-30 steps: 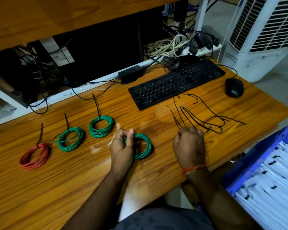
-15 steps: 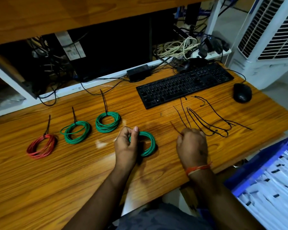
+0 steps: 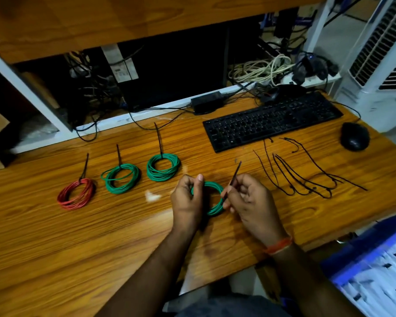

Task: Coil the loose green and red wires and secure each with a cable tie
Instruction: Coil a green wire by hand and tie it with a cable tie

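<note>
My left hand (image 3: 188, 200) grips the left side of a green wire coil (image 3: 215, 203) on the wooden desk (image 3: 55, 243). My right hand (image 3: 247, 200) pinches a black cable tie (image 3: 234, 176) just right of that coil, the tie's free end pointing up and away. Left of my hands lie a red coil (image 3: 76, 193) and two green coils (image 3: 121, 178) (image 3: 163, 167), each with a black tie sticking up from it.
Several loose black cable ties (image 3: 306, 172) lie to the right of my hands. A black keyboard (image 3: 272, 121) and mouse (image 3: 354, 136) sit behind them. A blue bin (image 3: 375, 266) of white items stands at the lower right. Tangled cables fill the shelf behind the desk.
My right hand has lifted one cable tie from the loose pile and brought it left to the green coil. My left hand has kept its hold on the coil.
</note>
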The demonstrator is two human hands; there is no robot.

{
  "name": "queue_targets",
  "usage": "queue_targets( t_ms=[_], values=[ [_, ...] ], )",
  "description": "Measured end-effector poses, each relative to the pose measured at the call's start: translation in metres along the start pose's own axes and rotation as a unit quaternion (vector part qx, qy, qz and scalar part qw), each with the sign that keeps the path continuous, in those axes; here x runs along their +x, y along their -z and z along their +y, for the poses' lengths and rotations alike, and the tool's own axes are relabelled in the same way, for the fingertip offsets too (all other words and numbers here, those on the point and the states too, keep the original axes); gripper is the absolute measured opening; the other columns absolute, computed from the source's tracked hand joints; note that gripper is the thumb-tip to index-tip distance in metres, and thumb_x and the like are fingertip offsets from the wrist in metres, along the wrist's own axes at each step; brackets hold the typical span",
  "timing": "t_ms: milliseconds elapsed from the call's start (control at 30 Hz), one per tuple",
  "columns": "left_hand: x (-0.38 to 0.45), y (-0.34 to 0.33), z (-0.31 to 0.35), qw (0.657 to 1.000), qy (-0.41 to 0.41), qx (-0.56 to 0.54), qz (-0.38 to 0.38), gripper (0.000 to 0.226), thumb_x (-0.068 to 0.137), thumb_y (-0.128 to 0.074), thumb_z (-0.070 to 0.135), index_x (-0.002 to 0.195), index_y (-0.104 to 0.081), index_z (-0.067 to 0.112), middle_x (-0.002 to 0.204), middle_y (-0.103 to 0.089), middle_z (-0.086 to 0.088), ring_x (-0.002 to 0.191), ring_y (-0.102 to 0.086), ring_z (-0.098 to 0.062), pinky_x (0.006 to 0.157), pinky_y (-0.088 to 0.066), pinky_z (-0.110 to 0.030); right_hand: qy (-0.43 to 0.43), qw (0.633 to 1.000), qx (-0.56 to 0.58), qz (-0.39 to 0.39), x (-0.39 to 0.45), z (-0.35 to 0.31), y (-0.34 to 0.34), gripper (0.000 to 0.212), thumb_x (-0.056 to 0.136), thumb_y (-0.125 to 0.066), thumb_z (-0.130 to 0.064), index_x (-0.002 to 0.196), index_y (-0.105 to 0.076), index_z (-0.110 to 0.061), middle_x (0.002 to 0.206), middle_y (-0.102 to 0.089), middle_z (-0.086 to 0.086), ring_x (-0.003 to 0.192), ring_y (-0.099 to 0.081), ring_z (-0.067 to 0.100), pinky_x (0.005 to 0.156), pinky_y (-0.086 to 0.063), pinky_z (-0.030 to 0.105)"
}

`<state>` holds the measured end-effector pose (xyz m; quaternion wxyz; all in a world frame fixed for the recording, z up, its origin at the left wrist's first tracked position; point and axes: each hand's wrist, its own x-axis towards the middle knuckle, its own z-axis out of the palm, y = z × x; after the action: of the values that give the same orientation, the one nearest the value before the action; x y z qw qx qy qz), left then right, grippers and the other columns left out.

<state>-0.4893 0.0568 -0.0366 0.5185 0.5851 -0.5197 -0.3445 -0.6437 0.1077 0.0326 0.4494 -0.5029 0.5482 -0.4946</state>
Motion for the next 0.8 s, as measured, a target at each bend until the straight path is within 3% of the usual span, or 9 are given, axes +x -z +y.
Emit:
queue_targets(
  t_ms=[133,233,333,433,500,633,700,800],
  values=[
    [0.0,-0.001,0.003,1.0,-0.007,0.011,0.005,0.043,0.095,-0.054,0.056,0.073,-0.052,0.019,0.065,-0.052,0.007,0.062,-0.047,-0.007,0.062,-0.043,-0.045,-0.01,0.997,0.07,-0.029,-0.007,0.0,-0.006,0.012,0.096,-0.061,0.006,0.097,-0.055,-0.003,0.086,-0.075,0.013,0.069,-0.073,0.025,0.059,-0.054,0.024],
    [-0.001,-0.001,0.004,1.0,-0.006,0.015,0.009,0.035,0.098,-0.057,0.046,0.071,-0.049,0.025,0.063,-0.05,0.011,0.06,-0.046,-0.004,0.06,-0.041,-0.04,-0.003,0.998,0.051,-0.04,-0.008,0.007,-0.008,0.015,0.094,-0.065,0.005,0.097,-0.059,-0.008,0.089,-0.076,0.01,0.076,-0.076,0.025,0.066,-0.06,0.031],
    [-0.001,-0.001,0.004,1.0,-0.003,0.009,0.008,0.034,0.1,-0.059,0.041,0.071,-0.05,0.025,0.064,-0.051,0.011,0.061,-0.046,-0.004,0.06,-0.04,-0.038,0.088,0.993,-0.084,-0.004,-0.005,0.02,-0.005,0.018,0.085,-0.077,-0.002,0.089,-0.071,-0.019,0.091,-0.073,-0.003,0.086,-0.072,0.016,0.075,-0.061,0.042],
    [-0.001,-0.001,0.004,1.0,0.0,-0.001,0.004,0.04,0.097,-0.056,0.052,0.074,-0.053,0.019,0.066,-0.053,0.008,0.064,-0.049,-0.007,0.062,-0.044,-0.044,0.171,0.954,-0.243,0.033,-0.001,0.03,-0.002,0.019,0.075,-0.086,-0.014,0.081,-0.075,-0.028,0.108,-0.055,-0.007,0.104,-0.056,0.013,0.082,-0.054,0.036],
    [0.001,-0.001,0.001,1.0,0.005,-0.018,-0.003,0.044,0.094,-0.055,0.058,0.076,-0.054,0.018,0.068,-0.054,0.006,0.067,-0.051,-0.011,0.066,-0.046,-0.049,0.194,0.937,-0.285,0.047,0.004,0.034,-0.004,0.017,0.074,-0.087,-0.016,0.08,-0.075,-0.027,0.117,-0.049,-0.005,0.11,-0.05,0.015,0.086,-0.051,0.034],
    [0.004,-0.001,-0.007,0.997,0.03,-0.057,-0.034,0.044,0.092,-0.058,0.068,0.076,-0.055,0.027,0.07,-0.055,-0.001,0.067,-0.05,-0.02,0.066,-0.046,-0.061,0.228,0.934,-0.273,0.037,0.014,0.04,-0.013,0.018,0.077,-0.085,-0.004,0.081,-0.073,-0.017,0.129,-0.049,-0.004,0.102,-0.058,0.011,0.082,-0.05,0.014],
    [0.004,-0.001,-0.007,0.994,0.048,-0.084,-0.046,0.043,0.09,-0.061,0.069,0.074,-0.056,0.03,0.069,-0.054,-0.006,0.067,-0.048,-0.022,0.063,-0.045,-0.06,0.248,0.928,-0.275,0.037,0.018,0.041,-0.017,0.017,0.078,-0.082,0.001,0.083,-0.072,-0.012,0.13,-0.053,0.004,0.094,-0.062,0.01,0.077,-0.054,0.017],
    [0.005,0.0,-0.004,0.987,0.073,-0.129,-0.056,0.04,0.088,-0.065,0.067,0.078,-0.061,0.028,0.071,-0.056,-0.007,0.069,-0.049,-0.023,0.065,-0.04,-0.047,0.285,0.918,-0.27,0.051,0.021,0.043,-0.019,0.015,0.079,-0.078,0.006,0.085,-0.072,-0.007,0.128,-0.05,0.006,0.091,-0.061,0.013,0.075,-0.057,0.026]
  ],
)
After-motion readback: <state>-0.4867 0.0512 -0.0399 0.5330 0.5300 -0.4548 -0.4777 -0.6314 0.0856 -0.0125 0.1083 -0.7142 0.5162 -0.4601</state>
